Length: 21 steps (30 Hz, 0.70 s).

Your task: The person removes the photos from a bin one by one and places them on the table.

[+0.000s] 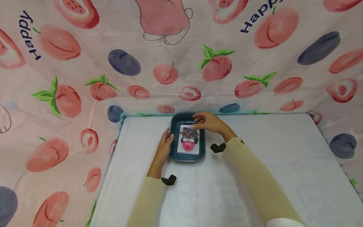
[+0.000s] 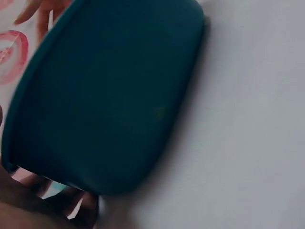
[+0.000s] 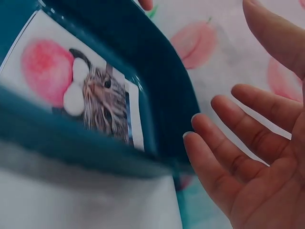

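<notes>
Right hand: the right hand (image 1: 210, 122) reaches in from the right over the far right corner of the tray (image 1: 187, 158), wrist bent, fingers pointing left.
Right fingers: spread and loosely bent, with gaps between them and the thumb set apart; they hold nothing.
Left hand: the left hand (image 1: 165, 144) grips the tray's left side, thumb at the rim and fingers along the outside of the wall.
Arms: both come from the near side in beige sleeves (image 1: 255, 179), the right one slanting more; a black fitting (image 1: 218, 148) sits by the right wrist.
Tray: dark blue-green, long sides running away from the person, at the far edge of the worktop (image 1: 269, 164), left of that edge's middle.
Card: the card (image 1: 188, 138) lies inside on the tray's floor, showing a striped cat at its far end and a pink ball at its near end.
Card and hands: the right thumb hangs above the card's far edge, apart from it in the right wrist view; the left hand is just beyond the tray wall, left of the card.
Hard to see: the left wrist view is dark, mostly the tray's outside, with the left fingers partly hidden. Whether the tray's base sits fully flat, I cannot tell.
Cut off: the right thumb's base leaves the right wrist view.
Backdrop: a fruit-print cloth (image 1: 167, 90) hangs behind the far edge.
</notes>
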Each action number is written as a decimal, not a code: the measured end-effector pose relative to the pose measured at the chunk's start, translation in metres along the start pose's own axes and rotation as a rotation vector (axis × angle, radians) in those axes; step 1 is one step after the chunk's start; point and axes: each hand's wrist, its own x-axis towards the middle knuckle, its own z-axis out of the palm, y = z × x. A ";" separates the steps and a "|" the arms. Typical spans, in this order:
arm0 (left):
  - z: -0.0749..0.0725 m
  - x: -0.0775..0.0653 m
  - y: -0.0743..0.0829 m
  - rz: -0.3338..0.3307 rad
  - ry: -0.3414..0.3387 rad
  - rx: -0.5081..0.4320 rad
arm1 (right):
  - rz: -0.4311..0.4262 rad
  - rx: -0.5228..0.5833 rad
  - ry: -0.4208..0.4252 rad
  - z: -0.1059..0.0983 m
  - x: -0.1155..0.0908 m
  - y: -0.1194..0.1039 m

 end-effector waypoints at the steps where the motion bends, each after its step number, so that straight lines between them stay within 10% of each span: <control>1: 0.000 0.000 -0.001 0.004 -0.005 -0.008 | -0.003 0.005 -0.020 0.002 0.005 -0.002; 21: 0.003 0.007 -0.015 0.036 -0.045 -0.218 | 0.084 -0.225 -0.163 0.040 0.061 -0.014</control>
